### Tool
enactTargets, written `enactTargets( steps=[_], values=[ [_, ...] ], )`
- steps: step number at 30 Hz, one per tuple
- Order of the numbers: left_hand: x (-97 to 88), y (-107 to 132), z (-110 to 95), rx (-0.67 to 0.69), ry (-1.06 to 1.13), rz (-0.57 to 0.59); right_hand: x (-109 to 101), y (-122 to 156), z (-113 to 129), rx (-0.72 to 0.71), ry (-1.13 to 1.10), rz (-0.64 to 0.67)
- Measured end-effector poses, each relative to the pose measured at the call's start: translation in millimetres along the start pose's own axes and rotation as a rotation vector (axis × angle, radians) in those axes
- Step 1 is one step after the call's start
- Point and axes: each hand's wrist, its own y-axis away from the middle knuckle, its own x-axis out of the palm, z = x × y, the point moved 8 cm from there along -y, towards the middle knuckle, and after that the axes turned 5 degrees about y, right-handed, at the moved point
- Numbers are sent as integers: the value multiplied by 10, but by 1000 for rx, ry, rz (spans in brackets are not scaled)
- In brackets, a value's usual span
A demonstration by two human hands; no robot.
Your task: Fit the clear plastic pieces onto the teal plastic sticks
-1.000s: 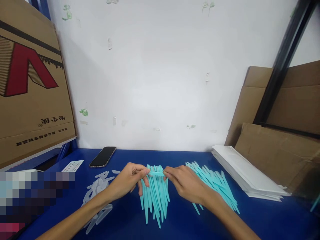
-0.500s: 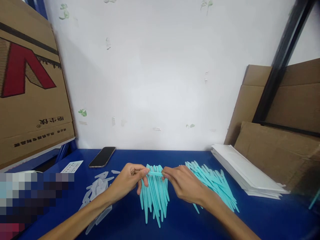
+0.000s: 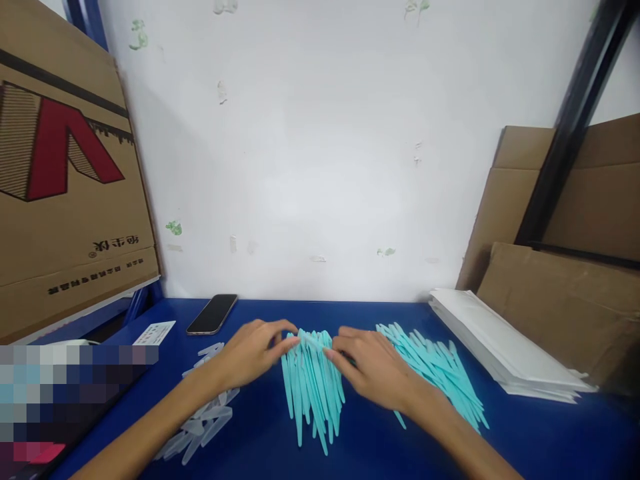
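My left hand (image 3: 250, 353) and my right hand (image 3: 373, 367) meet over a pile of turquoise plastic sticks (image 3: 313, 390) on the blue table (image 3: 350, 453). Between their fingertips they pinch one turquoise stick (image 3: 313, 341), held crosswise just above the top of the pile. A second heap of turquoise sticks (image 3: 437, 373) lies to the right of my right hand. Clear plastic sleeves (image 3: 205, 420) lie scattered under and left of my left forearm.
A black phone (image 3: 213, 314) and a small printed card (image 3: 154, 332) lie at the back left. A stack of white sheets (image 3: 505, 350) sits at the right, with cardboard panels (image 3: 565, 300) behind it. A large cardboard box (image 3: 60, 180) stands at the left.
Both hands have dropped a little toward the pile with the stick still between them. The fingers have flattened out. The camera has shifted slightly.
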Motion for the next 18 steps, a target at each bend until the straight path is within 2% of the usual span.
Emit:
enactTargets(
  steps=[1, 3, 5, 8, 10, 13, 18],
  values=[
    [-123, -9, 100, -1, -135, -70, -21, -5, -80, 54, 29, -25],
    [-319, -14, 356, -60, -400, -124, -51, -5, -252, 177, 77, -55],
    [-443, 0, 633, -156, -603, -75, -57, 5, -398, 289, 91, -61],
    [-541, 62, 910, -263, -717, 37, -25, 21, -521, 405, 94, -50],
    [-554, 97, 971, -287, -705, 91, 28, 21, -534, 427, 107, -22],
    [-529, 103, 949, -267, -669, 119, 158, 34, -538, 452, 161, 84],
    [-411, 83, 925, -264, -668, 174, 325, 76, -572, 501, 234, 198]
  ],
)
